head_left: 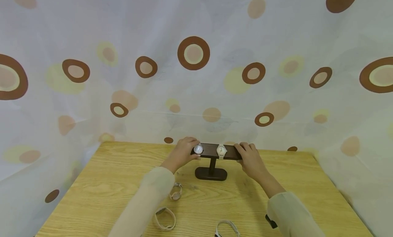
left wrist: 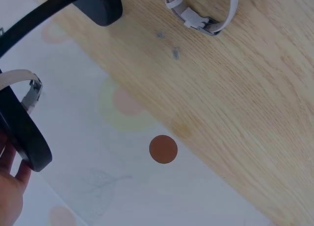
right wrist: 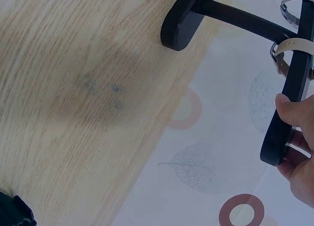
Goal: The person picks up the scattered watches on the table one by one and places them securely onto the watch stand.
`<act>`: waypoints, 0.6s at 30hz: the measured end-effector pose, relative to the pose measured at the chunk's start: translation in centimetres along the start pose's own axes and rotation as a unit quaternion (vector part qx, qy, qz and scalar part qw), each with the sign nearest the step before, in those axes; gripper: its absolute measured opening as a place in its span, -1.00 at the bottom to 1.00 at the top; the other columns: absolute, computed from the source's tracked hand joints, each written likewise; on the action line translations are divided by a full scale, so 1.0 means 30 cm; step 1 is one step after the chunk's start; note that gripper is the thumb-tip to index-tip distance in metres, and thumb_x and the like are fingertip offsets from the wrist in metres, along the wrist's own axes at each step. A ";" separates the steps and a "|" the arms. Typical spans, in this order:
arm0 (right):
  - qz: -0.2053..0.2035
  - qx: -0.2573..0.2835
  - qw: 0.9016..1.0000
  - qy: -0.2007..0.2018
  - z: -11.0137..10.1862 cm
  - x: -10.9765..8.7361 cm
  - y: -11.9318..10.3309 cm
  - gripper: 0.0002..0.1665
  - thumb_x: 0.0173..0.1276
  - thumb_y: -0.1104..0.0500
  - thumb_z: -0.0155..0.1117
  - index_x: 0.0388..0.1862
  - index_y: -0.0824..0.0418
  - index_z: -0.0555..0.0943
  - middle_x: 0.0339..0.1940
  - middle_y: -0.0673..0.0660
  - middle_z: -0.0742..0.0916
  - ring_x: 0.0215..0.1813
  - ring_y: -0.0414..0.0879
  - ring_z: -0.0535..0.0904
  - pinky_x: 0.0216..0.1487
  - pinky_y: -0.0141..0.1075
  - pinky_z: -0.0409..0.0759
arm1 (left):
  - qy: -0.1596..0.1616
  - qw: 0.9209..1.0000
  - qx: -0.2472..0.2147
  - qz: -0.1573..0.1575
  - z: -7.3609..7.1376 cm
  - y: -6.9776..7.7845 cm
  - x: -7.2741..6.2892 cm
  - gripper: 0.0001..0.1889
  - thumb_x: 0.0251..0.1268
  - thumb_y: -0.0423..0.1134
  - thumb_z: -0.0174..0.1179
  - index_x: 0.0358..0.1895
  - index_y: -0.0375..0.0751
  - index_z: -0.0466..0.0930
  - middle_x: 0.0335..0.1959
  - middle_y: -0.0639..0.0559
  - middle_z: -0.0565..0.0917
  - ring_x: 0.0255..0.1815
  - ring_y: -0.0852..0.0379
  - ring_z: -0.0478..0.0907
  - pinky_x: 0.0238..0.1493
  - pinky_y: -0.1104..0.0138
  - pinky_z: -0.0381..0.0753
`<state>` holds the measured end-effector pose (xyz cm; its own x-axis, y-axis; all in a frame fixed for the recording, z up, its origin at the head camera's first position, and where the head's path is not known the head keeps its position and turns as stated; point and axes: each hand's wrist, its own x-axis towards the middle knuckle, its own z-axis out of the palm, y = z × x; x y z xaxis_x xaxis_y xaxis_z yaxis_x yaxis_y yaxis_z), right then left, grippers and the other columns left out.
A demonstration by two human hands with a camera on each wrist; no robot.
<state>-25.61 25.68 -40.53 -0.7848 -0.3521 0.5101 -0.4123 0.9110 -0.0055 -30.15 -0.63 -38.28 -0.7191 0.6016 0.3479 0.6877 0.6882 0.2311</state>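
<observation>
A dark T-shaped watch stand [head_left: 212, 163] stands toward the back of the wooden table, its oval base on the tabletop. Two watches are strapped around its crossbar: a silver-faced watch [head_left: 198, 149] at the left end and a pale-strapped watch [head_left: 221, 150] near the middle. My left hand [head_left: 182, 152] grips the bar's left end beside the silver-faced watch. At the opposite end, my right hand [head_left: 252, 163] pinches the bar, thumb [right wrist: 289, 110] on the near side and fingers behind. The right wrist view shows the pale strap's buckle hanging below the bar.
On the table in front lie a rose-gold watch [head_left: 176, 196], a beige looped band [head_left: 166, 228] and a white-strapped one [head_left: 235, 227] at the lower edge. A small black object [head_left: 271, 221] shows by the right sleeve. A patterned sheet [head_left: 193, 93] hangs behind the table.
</observation>
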 end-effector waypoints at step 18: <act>0.003 0.000 1.000 0.002 -0.006 0.001 -0.005 -0.37 -0.07 0.36 0.48 0.06 0.34 0.51 -0.08 0.33 0.57 -0.14 0.18 0.43 -0.11 -0.04 0.52 | 0.020 0.999 0.030 0.021 0.026 0.021 0.017 -0.42 -0.06 -0.03 0.35 0.04 -0.33 0.55 0.00 -0.13 0.61 0.08 -0.05 0.51 0.13 0.09 0.51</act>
<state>-25.48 25.59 -40.35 -0.7855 -0.3454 0.5134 -0.4070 0.9134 -0.0082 -30.16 0.43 -38.66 -0.6844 0.6146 0.3923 0.7091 0.6863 0.1618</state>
